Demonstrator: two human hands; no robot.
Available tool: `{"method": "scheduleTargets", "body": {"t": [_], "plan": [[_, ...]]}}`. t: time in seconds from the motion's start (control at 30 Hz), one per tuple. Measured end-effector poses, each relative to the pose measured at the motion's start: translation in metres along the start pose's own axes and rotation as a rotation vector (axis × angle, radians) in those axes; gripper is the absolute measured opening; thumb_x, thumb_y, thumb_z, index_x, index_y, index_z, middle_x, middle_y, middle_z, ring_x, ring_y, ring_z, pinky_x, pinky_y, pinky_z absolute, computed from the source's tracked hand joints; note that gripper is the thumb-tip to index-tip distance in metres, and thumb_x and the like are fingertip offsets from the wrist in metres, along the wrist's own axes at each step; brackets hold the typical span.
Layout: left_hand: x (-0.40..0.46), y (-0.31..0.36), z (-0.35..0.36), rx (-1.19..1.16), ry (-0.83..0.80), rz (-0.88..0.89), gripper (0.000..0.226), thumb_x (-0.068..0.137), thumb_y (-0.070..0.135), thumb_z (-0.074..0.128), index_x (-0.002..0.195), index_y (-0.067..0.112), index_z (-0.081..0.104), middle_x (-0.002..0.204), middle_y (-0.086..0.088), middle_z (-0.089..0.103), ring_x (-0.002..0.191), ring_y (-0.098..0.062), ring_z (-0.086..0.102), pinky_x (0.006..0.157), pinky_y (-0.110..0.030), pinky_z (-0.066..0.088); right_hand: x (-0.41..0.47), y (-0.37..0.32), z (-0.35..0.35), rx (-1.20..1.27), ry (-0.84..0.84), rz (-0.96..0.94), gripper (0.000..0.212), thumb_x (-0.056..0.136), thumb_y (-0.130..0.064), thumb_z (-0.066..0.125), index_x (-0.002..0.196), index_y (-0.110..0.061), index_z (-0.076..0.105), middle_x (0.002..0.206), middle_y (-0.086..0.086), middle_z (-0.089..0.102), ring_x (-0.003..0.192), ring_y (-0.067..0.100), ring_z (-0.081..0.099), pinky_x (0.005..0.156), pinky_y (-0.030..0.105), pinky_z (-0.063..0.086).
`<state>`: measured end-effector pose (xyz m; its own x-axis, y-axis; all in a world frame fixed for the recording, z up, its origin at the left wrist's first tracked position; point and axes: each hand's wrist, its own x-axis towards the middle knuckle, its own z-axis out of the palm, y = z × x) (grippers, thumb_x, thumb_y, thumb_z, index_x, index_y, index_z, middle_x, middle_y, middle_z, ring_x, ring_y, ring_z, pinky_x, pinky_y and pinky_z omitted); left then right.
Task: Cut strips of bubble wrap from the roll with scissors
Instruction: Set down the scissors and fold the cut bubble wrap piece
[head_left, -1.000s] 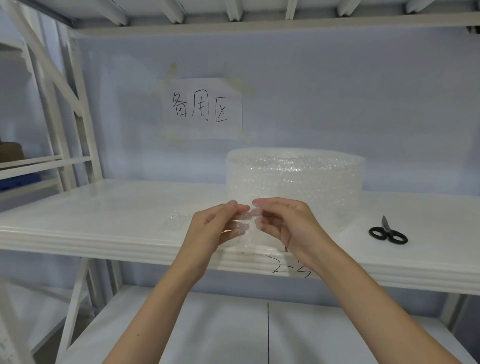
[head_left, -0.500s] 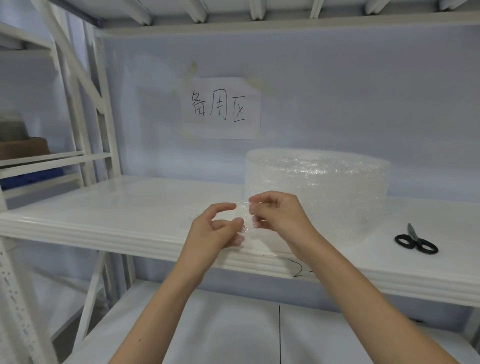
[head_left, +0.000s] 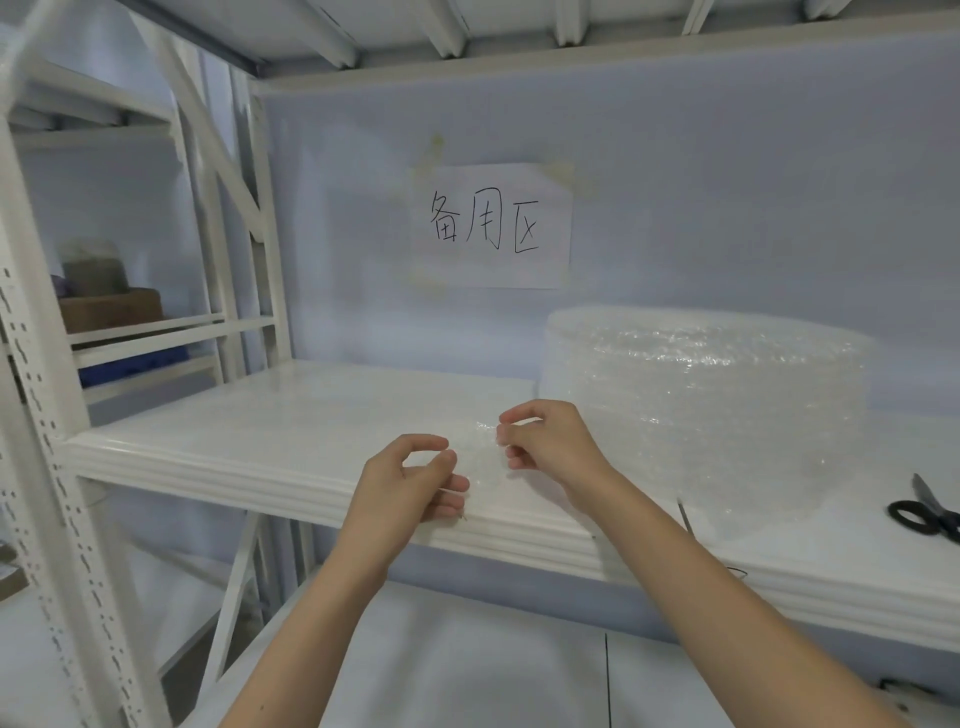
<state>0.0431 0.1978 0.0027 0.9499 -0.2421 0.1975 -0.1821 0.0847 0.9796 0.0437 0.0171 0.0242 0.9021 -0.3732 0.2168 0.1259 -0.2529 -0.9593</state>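
A storeroom or warehouse corner: white metal racking (head_left: 41, 415) with perforated uprights and plain shelves (head_left: 291, 415), a handwritten paper sign (head_left: 493, 226) taped to the wall at 12 o'clock, cartons (head_left: 111, 309) on the neighbouring rack at 9 o'clock.

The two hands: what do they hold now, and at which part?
Both hold one small bubble wrap piece: left hand pinches its left edge, right hand its upper right edge.

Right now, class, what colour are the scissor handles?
Black, on the scissors in the head view.
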Motion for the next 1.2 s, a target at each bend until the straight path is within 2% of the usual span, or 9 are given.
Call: {"method": "scheduleTargets", "body": {"t": [0.17, 0.3, 0.37, 0.43, 0.6, 0.8, 0.93, 1.07, 1.2], "plan": [[0.002, -0.006, -0.007, -0.017, 0.003, -0.029, 0.017, 0.097, 0.011, 0.050, 0.105, 0.010, 0.066, 0.071, -0.013, 0.076, 0.057, -0.021, 0.069, 0.062, -0.028, 0.061, 0.020, 0.015, 0.009, -0.141, 0.022, 0.040, 0.018, 0.077, -0.004, 0.065, 0.095, -0.002, 0.065, 0.063, 0.015, 0.062, 0.049, 0.026, 0.054, 0.062, 0.037, 0.053], [0.001, -0.005, -0.009, -0.050, -0.001, -0.033, 0.019, 0.097, 0.010, 0.048, 0.104, 0.009, 0.065, 0.070, -0.014, 0.075, 0.055, -0.021, 0.068, 0.059, -0.026, 0.060, 0.026, 0.021, 0.014, -0.298, 0.083, -0.016, 0.021, 0.077, -0.010, 0.060, 0.098, -0.009, 0.062, 0.079, 0.018, 0.066, 0.043, 0.022, 0.053, 0.049, 0.024, 0.044], [0.003, -0.004, -0.009, -0.062, 0.000, -0.036, 0.019, 0.097, 0.009, 0.047, 0.104, 0.009, 0.065, 0.068, -0.013, 0.075, 0.054, -0.021, 0.067, 0.058, -0.026, 0.060, 0.026, 0.025, 0.016, -0.404, 0.120, -0.073, 0.020, 0.079, -0.015, 0.059, 0.099, -0.012, 0.061, 0.097, 0.018, 0.066, 0.055, 0.022, 0.060, 0.052, 0.024, 0.044], [0.004, -0.004, -0.008, -0.069, 0.000, -0.037, 0.019, 0.097, 0.009, 0.047, 0.104, 0.009, 0.065, 0.067, -0.012, 0.074, 0.054, -0.021, 0.067, 0.058, -0.026, 0.060, 0.024, 0.027, 0.018, -0.500, 0.138, -0.139, 0.021, 0.084, -0.020, 0.056, 0.103, -0.012, 0.061, 0.106, 0.015, 0.064, 0.083, 0.027, 0.063, 0.067, 0.030, 0.048], [0.001, -0.001, -0.004, -0.071, -0.010, -0.024, 0.020, 0.097, 0.010, 0.047, 0.103, 0.010, 0.066, 0.066, -0.010, 0.074, 0.053, -0.020, 0.066, 0.058, -0.026, 0.058, 0.012, 0.022, 0.012, -0.570, 0.144, -0.207, 0.026, 0.090, -0.028, 0.051, 0.106, -0.011, 0.063, 0.099, 0.001, 0.058, 0.109, 0.024, 0.052, 0.076, 0.031, 0.040], [-0.007, 0.004, 0.016, -0.089, -0.063, -0.014, 0.020, 0.097, 0.010, 0.048, 0.103, 0.008, 0.066, 0.067, -0.009, 0.074, 0.053, -0.019, 0.065, 0.057, -0.025, 0.057, -0.028, 0.008, -0.011, -0.532, 0.128, -0.271, 0.023, 0.089, -0.029, 0.051, 0.090, -0.014, 0.068, 0.092, -0.001, 0.070, 0.084, 0.017, 0.063, 0.074, 0.027, 0.050], [-0.014, 0.007, 0.046, -0.105, -0.108, 0.024, 0.020, 0.097, 0.011, 0.047, 0.104, 0.010, 0.066, 0.068, -0.008, 0.075, 0.055, -0.019, 0.065, 0.060, -0.028, 0.056, -0.065, -0.004, -0.039, -0.506, 0.147, -0.321, 0.021, 0.089, -0.027, 0.051, 0.085, -0.015, 0.068, 0.085, -0.005, 0.069, 0.067, 0.009, 0.059, 0.062, 0.020, 0.044], [-0.022, 0.010, 0.086, -0.118, -0.178, 0.062, 0.019, 0.096, 0.011, 0.049, 0.102, 0.013, 0.067, 0.070, -0.006, 0.076, 0.058, -0.018, 0.066, 0.064, -0.030, 0.058, -0.100, -0.022, -0.087, -0.515, 0.296, -0.382, 0.027, 0.090, -0.026, 0.052, 0.068, -0.013, 0.061, 0.064, -0.007, 0.061, 0.052, 0.011, 0.048, 0.056, 0.025, 0.042], [-0.030, 0.011, 0.125, -0.109, -0.241, 0.072, 0.014, 0.094, 0.011, 0.056, 0.099, 0.015, 0.069, 0.082, -0.003, 0.077, 0.067, -0.016, 0.069, 0.071, -0.028, 0.058, -0.129, -0.025, -0.145, -0.889, 0.536, -0.374, 0.039, 0.091, -0.033, 0.046, 0.056, -0.015, 0.041, 0.050, -0.002, 0.045, 0.053, 0.025, 0.048, 0.056, 0.034, 0.041]]}}
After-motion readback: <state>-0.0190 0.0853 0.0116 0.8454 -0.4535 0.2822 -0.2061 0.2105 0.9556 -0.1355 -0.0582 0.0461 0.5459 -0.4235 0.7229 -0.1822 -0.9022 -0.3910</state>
